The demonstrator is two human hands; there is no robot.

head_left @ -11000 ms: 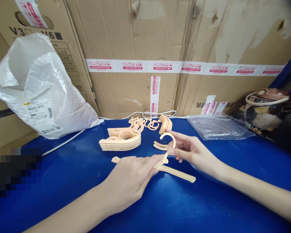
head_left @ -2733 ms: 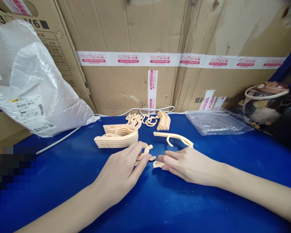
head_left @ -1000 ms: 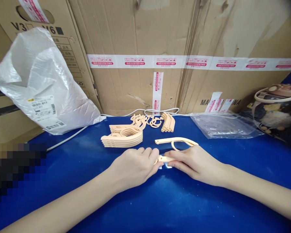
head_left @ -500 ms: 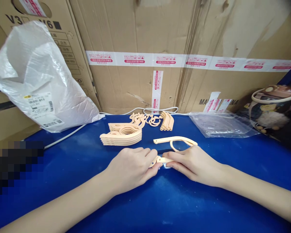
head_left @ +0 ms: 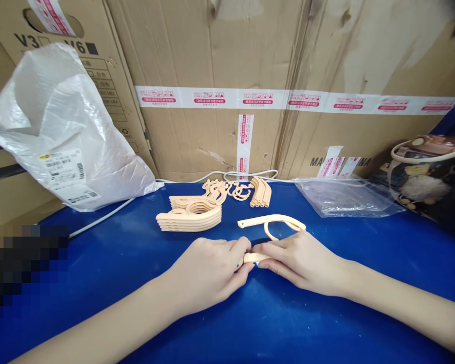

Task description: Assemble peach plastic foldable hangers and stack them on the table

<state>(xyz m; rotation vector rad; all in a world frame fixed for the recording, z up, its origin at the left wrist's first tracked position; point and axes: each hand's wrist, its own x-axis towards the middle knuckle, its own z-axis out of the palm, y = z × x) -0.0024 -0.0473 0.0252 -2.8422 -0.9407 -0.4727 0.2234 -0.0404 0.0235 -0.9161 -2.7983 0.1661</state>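
My left hand (head_left: 214, 268) is closed, its thumb and fingertips pinching the end of a beige plastic hanger part, mostly hidden by the fingers. My right hand (head_left: 303, 263) grips a beige hanger arm (head_left: 253, 257) between thumb and fingers, and its end meets the left fingertips. Just behind the right hand, a curved beige arm with a loop (head_left: 263, 219) reaches out to the left; whether it joins the held piece is hidden. Farther back lie a stack of beige hanger arms (head_left: 189, 223), several hanger hooks (head_left: 239, 191) and a bundle of short curved pieces (head_left: 261, 192).
Cardboard boxes (head_left: 205, 136) stand behind the blue table (head_left: 250, 323). On the left are a white plastic bag (head_left: 60, 126) and a cable (head_left: 102, 217). A clear plastic bag (head_left: 345, 197) lies at right, beside a dark bag (head_left: 420, 177).
My hands have come slightly closer together, and the held arm's round end with its hole no longer shows. The looped arm shifts a little left with my right hand. The view has tilted slightly.
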